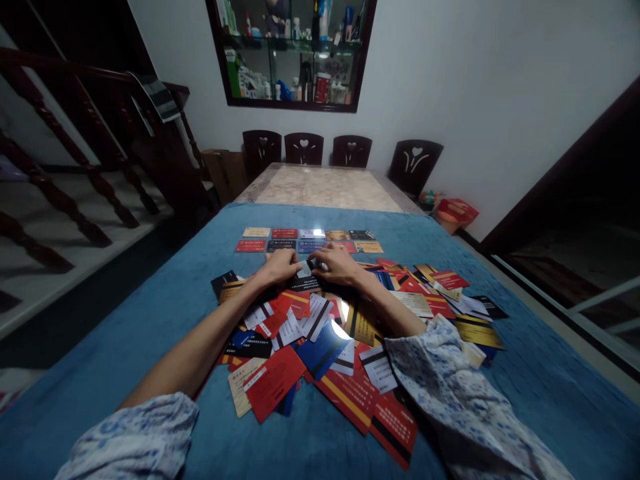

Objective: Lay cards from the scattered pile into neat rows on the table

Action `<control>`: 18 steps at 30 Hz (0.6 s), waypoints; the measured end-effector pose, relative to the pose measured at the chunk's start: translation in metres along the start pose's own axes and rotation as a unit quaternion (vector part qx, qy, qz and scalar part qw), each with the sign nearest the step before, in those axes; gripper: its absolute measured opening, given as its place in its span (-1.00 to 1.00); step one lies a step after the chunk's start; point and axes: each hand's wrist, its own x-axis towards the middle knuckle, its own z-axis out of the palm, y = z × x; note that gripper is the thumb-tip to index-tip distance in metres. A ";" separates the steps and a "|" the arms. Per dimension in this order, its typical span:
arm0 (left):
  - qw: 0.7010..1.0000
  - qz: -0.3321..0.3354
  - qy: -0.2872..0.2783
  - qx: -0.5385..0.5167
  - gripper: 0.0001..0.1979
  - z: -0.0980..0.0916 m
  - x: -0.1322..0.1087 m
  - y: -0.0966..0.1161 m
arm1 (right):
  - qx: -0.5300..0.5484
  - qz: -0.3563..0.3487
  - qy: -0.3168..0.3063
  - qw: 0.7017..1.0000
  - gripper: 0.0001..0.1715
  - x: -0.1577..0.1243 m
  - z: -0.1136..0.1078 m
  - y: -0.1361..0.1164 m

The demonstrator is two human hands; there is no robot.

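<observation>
My left hand point(281, 265) and my right hand point(337, 265) are close together at the far edge of a loose pile of cards. Both have curled fingers, closed at the two sides of a dark bank card point(306, 283) with a pale grey, shiny part; some fingertips are hidden. Just beyond my hands, cards lie flat in two neat rows, among them a red card point(251, 247), a cream card point(369, 247) and a black card point(361, 235). Under my forearms the pile holds a red card point(276, 383), a blue card point(323, 350) and a gold card point(364, 323), overlapping at many angles.
A blue cloth point(200, 267) covers the near part of the table, with a bare marbled tabletop point(325, 183) behind it. Several dark chairs point(303, 149) stand around the far end. A wooden railing point(75, 147) runs at left, and a red box point(457, 211) sits low at right.
</observation>
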 end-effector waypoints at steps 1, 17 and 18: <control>1.000 -0.011 0.004 0.007 -0.82 -0.001 0.000 0.000 | 0.001 0.000 -0.001 1.000 -0.51 0.000 0.000 -0.001; 0.991 -0.044 -0.031 0.119 -0.72 -0.009 -0.007 0.002 | 0.052 0.011 -0.017 0.998 -0.48 0.003 0.009 -0.011; 0.991 -0.039 -0.030 0.125 -0.73 -0.011 -0.009 0.002 | 0.055 0.011 -0.014 0.998 -0.50 0.003 0.010 -0.011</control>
